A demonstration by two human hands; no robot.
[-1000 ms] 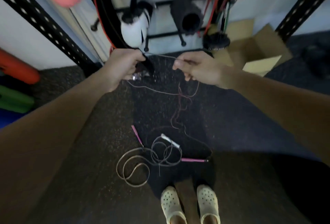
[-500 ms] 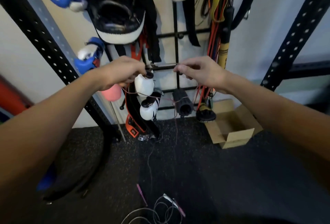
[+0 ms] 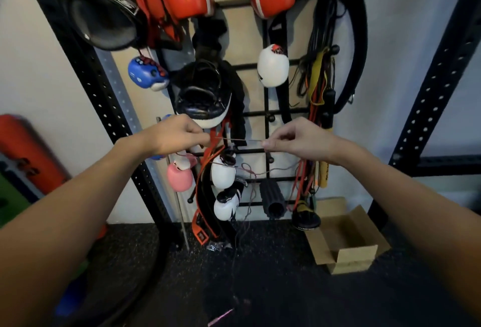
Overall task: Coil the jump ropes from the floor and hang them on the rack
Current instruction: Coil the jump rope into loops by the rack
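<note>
Looking forward and down, I see both of my bare hands raised in front of a black wall rack [image 3: 266, 108] crowded with boxing gloves, straps and bands. My left hand [image 3: 175, 134] is closed, pinching one end of a thin reddish jump rope [image 3: 234, 139]. My right hand [image 3: 299, 138] pinches the same rope between thumb and forefinger, so a short length stretches taut and level between the two hands. Loose strands of rope droop below them, hanging toward the dark speckled floor [image 3: 273, 282]. A pink handle [image 3: 220, 316] lies on the floor at the bottom edge. An open cardboard box [image 3: 346, 243] sits on the floor to the right.
</note>
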